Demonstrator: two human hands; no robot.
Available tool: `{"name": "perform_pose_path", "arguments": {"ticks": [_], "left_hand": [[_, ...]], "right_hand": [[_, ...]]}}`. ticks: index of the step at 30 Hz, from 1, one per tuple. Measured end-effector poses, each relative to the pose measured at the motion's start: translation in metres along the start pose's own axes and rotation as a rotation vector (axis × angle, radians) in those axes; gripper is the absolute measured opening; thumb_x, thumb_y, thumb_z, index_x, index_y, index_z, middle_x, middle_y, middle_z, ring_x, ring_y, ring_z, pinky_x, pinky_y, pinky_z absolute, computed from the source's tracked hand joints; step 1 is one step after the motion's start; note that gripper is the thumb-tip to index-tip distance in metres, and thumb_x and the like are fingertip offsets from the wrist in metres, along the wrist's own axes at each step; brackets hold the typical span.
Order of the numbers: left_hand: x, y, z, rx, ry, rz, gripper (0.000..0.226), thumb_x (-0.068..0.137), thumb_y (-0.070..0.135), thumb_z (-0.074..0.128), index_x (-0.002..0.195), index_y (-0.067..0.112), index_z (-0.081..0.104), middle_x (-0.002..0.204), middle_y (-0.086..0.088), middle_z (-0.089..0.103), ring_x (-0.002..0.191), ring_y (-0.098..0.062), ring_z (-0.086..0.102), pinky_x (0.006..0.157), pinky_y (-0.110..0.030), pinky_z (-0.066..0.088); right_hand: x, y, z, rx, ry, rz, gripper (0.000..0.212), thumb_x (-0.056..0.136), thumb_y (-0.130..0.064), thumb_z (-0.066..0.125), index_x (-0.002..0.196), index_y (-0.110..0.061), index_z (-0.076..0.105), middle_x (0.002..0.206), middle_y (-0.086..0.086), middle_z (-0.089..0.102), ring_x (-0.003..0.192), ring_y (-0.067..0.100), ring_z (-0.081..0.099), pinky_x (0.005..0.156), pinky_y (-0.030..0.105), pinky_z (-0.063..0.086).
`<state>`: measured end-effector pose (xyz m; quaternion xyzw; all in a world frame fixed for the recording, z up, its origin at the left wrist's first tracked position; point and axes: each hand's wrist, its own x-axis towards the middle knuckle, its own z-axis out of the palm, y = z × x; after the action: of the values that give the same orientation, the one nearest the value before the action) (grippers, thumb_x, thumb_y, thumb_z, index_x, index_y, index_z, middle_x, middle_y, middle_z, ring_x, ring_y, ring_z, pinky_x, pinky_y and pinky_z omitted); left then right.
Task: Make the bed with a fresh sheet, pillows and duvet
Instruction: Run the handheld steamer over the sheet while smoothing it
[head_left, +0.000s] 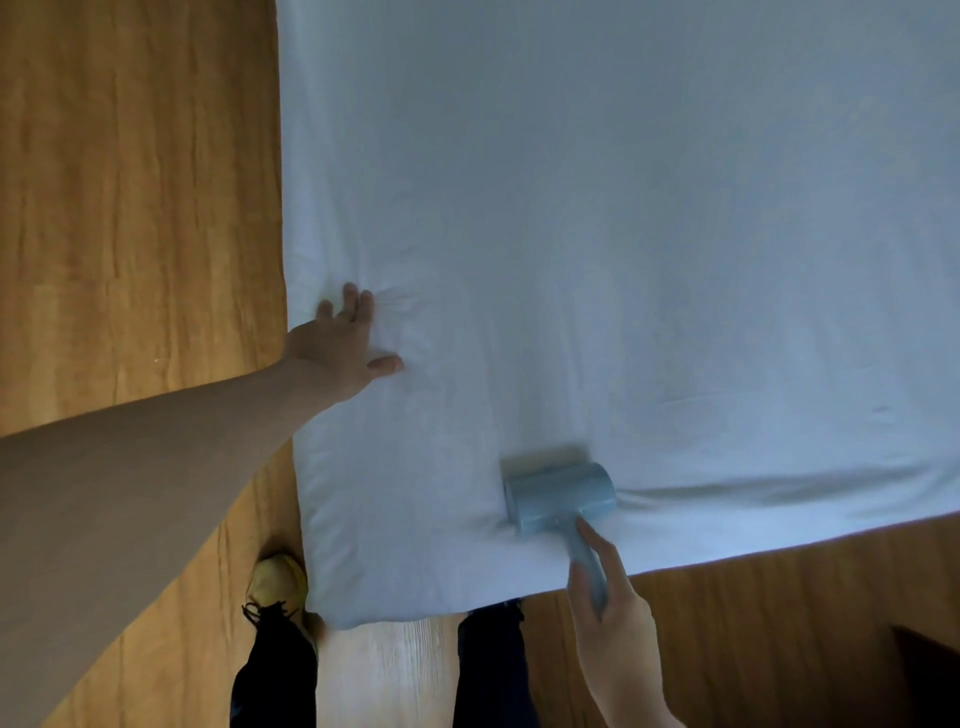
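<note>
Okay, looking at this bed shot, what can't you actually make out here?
- Lint roller: drum blurred by motion in the head view, surface unreadable.
- White sheet: far and right sides cut off by the frame.
- Right hand: palm side hidden behind the handle.
- Pillows, duvet: none in view.

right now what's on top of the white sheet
On the sheet a left hand presses flat and a blue lint roller, held by the right hand, rests near the edge. The mattress underneath is covered.

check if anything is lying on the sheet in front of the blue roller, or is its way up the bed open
Nothing visible blocks it. The roller, held by the right hand, sits near the foot edge of the white sheet, which shows only wrinkles ahead. The left hand presses the sheet off to the left, near the side edge.
</note>
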<state>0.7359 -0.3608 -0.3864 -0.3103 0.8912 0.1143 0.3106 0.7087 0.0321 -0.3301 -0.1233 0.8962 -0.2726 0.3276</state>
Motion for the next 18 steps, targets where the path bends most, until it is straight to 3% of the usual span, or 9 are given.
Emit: {"name": "perform_pose_path", "arguments": {"ticks": [2,4,5,6,7,8,14,16,18], "left_hand": [[0.000,0.002,0.000,-0.015,-0.005,-0.011,0.098,0.092,0.070,0.040,0.157,0.015,-0.009,0.166,-0.004,-0.012,0.152,-0.034,0.011,0.101,-0.049,0.046],[0.000,0.003,0.000,-0.035,-0.011,-0.019,0.098,0.092,0.069,0.041,0.157,0.015,-0.009,0.166,-0.004,-0.012,0.152,-0.035,0.009,0.102,-0.050,0.045],[0.001,0.004,0.000,-0.041,-0.013,-0.019,0.098,0.092,0.069,0.042,0.157,0.015,-0.009,0.166,-0.004,-0.013,0.152,-0.035,0.009,0.102,-0.050,0.045],[0.001,0.003,0.000,-0.041,-0.017,-0.014,0.099,0.092,0.069,0.042,0.157,0.015,-0.009,0.166,-0.004,-0.013,0.152,-0.034,0.008,0.102,-0.049,0.046],[0.001,0.001,-0.001,-0.038,-0.024,-0.006,0.100,0.091,0.070,0.042,0.157,0.016,-0.010,0.166,-0.003,-0.014,0.152,-0.034,0.008,0.102,-0.049,0.046],[0.001,-0.002,-0.002,-0.035,-0.036,0.006,0.102,0.091,0.071,0.043,0.157,0.017,-0.012,0.166,-0.002,-0.016,0.152,-0.033,0.007,0.102,-0.048,0.045],[-0.002,-0.015,-0.004,-0.058,-0.070,0.077,0.110,0.088,0.065,0.056,0.156,0.020,-0.018,0.164,0.001,-0.023,0.153,-0.030,0.004,0.103,-0.046,0.046],[-0.001,-0.012,0.000,-0.065,-0.040,0.067,0.111,0.087,0.063,0.059,0.156,0.019,-0.017,0.164,0.000,-0.021,0.153,-0.031,0.004,0.103,-0.047,0.047],[-0.001,-0.009,0.004,-0.047,0.003,0.049,0.111,0.087,0.061,0.060,0.156,0.018,-0.014,0.165,-0.002,-0.018,0.153,-0.033,0.005,0.101,-0.048,0.047]], "right_hand": [[-0.015,0.009,-0.001,0.005,0.050,-0.012,0.042,0.090,-0.058,0.044,0.128,-0.074,0.034,0.053,0.004,0.057,0.036,0.012,0.043,0.038,0.025,0.039],[-0.030,0.014,-0.006,-0.042,0.069,-0.040,0.038,0.087,-0.071,0.044,0.122,-0.080,0.033,0.054,-0.005,0.061,0.036,0.014,0.049,0.036,0.021,0.042],[-0.036,0.014,-0.010,-0.059,0.061,-0.058,0.042,0.089,-0.063,0.056,0.124,-0.077,0.037,0.053,-0.011,0.061,0.035,0.012,0.050,0.036,0.017,0.041],[-0.041,0.015,-0.014,-0.090,0.051,-0.082,0.052,0.090,-0.041,0.067,0.126,-0.070,0.043,0.053,-0.014,0.061,0.033,0.010,0.050,0.036,0.013,0.041],[-0.043,0.012,-0.018,-0.118,0.049,-0.106,0.060,0.090,-0.021,0.070,0.126,-0.064,0.048,0.053,-0.015,0.061,0.032,0.009,0.048,0.036,0.011,0.040],[-0.043,0.005,-0.021,-0.115,0.058,-0.131,0.062,0.092,-0.014,0.068,0.127,-0.062,0.051,0.054,-0.014,0.061,0.032,0.009,0.047,0.036,0.010,0.039],[0.003,-0.086,-0.006,0.094,0.241,-0.211,0.040,0.098,-0.031,0.059,0.129,-0.056,0.056,0.057,-0.009,0.057,0.039,0.010,0.046,0.039,0.022,0.042],[0.061,-0.143,0.007,0.165,0.247,-0.288,0.033,0.100,-0.031,0.054,0.131,-0.042,0.060,0.064,-0.011,0.059,0.048,0.009,0.050,0.046,0.025,0.042],[0.128,-0.207,0.026,0.197,0.300,-0.320,0.036,0.099,-0.027,0.054,0.134,-0.026,0.062,0.084,-0.007,0.070,0.064,0.009,0.060,0.060,0.028,0.049]]}}
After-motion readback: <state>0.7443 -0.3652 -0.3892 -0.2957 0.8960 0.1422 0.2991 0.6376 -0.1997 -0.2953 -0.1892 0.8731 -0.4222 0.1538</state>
